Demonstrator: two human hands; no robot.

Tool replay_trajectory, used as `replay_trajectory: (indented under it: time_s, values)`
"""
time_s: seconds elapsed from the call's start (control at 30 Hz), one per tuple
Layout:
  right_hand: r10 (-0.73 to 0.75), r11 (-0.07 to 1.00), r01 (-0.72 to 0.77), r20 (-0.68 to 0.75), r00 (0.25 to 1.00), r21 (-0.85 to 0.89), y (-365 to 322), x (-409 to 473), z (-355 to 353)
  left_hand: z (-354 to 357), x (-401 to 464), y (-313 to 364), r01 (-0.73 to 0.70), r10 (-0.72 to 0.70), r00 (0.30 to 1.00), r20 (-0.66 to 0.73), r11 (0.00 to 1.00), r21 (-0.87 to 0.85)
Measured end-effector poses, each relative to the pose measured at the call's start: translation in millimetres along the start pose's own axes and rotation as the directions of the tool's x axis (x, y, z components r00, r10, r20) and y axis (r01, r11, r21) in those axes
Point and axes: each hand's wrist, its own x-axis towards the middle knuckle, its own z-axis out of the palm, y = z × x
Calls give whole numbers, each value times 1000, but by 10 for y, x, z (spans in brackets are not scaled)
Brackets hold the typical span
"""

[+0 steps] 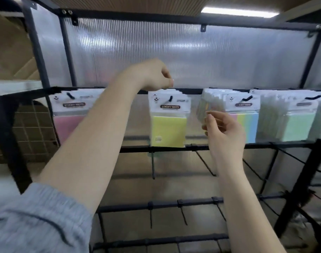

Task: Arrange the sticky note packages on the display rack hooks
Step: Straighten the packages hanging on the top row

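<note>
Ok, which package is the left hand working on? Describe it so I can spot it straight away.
Look at the black display rack and its top row of hanging packages. The yellow package hangs second from the left, directly below the left hand, whose fingers touch its top edge. It alone is plain yellow; its neighbours are pink and multicoloured.

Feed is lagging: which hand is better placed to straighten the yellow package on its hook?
Left, probably. The left hand already sits at the top edge of the yellow package, just above its hook. The right hand is lower, beside the multicolour packages.
</note>
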Motion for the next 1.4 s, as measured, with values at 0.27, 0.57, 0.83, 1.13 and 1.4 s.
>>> replay_trajectory:
  time_s: [0.27,0.57,0.83,1.13,1.4]
  values:
    - [6,996,-9,-29,1000,-84,371,677,-831,427,231,793,83,-84,996,-8,995,-57]
    - [141,990,-138,193,971,-27,576,1123,-972,729,534,1102,129,-129,992,-5,989,-66]
    - [133,986,-152,213,968,74,617,1200,-1010,945,811,1068,123,-132,990,-43,978,-170]
    - [111,979,-138,178,978,147,563,1155,-1077,1141,1011,982,148,-144,989,40,897,-416]
    - [105,976,-119,86,991,180,677,1130,-1050,1040,1042,983,82,-49,993,105,937,-340]
